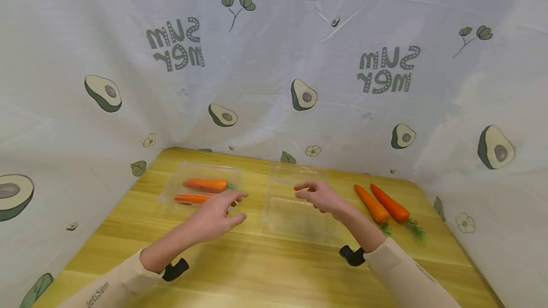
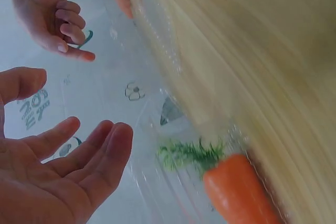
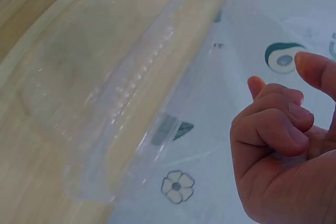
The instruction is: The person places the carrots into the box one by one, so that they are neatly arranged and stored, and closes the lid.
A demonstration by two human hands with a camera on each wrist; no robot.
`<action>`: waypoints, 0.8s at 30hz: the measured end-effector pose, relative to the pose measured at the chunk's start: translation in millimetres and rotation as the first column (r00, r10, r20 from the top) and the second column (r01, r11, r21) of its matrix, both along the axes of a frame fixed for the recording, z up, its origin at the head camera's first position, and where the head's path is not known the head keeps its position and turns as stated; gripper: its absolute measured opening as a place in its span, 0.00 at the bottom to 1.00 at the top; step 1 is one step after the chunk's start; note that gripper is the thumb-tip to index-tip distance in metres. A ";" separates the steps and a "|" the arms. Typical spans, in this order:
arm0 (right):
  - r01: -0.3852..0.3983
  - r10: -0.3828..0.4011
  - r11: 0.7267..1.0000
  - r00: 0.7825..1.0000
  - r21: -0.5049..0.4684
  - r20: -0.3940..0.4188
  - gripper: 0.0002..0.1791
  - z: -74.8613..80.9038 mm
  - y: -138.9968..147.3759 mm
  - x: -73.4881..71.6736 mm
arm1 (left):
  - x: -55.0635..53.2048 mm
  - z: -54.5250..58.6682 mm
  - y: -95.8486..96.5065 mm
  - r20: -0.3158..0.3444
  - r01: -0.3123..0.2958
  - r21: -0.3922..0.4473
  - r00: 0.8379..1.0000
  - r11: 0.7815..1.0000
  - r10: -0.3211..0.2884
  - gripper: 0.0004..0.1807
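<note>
My left hand (image 1: 216, 218) hovers by the near right corner of a clear plastic container (image 1: 171, 175), thumb and fingers spread apart and holding nothing. Inside lie two orange carrots, one behind (image 1: 206, 184) and one in front (image 1: 191, 198), the front one partly covered by the hand. In the left wrist view, a carrot (image 2: 239, 190) with green leafy tops shows beyond the fingers. A second clear container (image 1: 295, 225) has its lid raised at the back, with no carrot visible in it. Over its right side hangs my right hand (image 1: 323, 197), its index finger extended, other fingers loosely curled, gripping nothing.
Two more carrots, a nearer one (image 1: 371, 203) and a farther one (image 1: 390, 204), lie side by side on the wooden table (image 1: 257, 270) at the right. A white curtain (image 1: 265, 70) printed with avocados stands behind the table and along its sides.
</note>
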State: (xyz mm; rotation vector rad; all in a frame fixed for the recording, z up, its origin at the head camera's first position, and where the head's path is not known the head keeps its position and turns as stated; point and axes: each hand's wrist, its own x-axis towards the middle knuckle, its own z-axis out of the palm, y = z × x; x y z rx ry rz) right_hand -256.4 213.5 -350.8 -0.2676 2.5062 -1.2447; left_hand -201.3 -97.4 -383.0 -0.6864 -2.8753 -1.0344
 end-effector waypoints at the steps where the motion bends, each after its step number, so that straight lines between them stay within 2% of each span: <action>1: 0.002 -0.002 1.000 1.000 0.003 -0.008 0.24 -0.4 3.5 1.2 | -0.4 -1.6 3.3 -0.001 0.015 -0.011 1.000 1.000 -0.015 0.28; 6: 0.023 -0.022 1.000 0.999 0.018 -0.040 0.25 -1.2 20.8 8.5 | -3.1 -9.8 19.1 0.037 0.087 -0.026 0.996 0.996 -0.086 0.31; 9: 0.038 -0.036 0.999 0.998 0.028 -0.060 0.25 -2.8 31.7 11.9 | -4.8 -14.5 28.8 0.068 0.105 -0.026 0.992 0.994 -0.103 0.34; 15: 0.056 -0.050 0.997 0.994 0.057 -0.100 0.26 -7.4 48.5 16.5 | -9.0 -21.8 43.1 0.110 0.120 -0.013 0.987 0.993 -0.118 0.40; 24: 0.099 -0.085 0.991 0.985 0.086 -0.152 0.27 -12.1 73.5 18.1 | -21.4 -33.0 50.9 0.164 0.105 -0.022 0.981 0.994 -0.100 0.44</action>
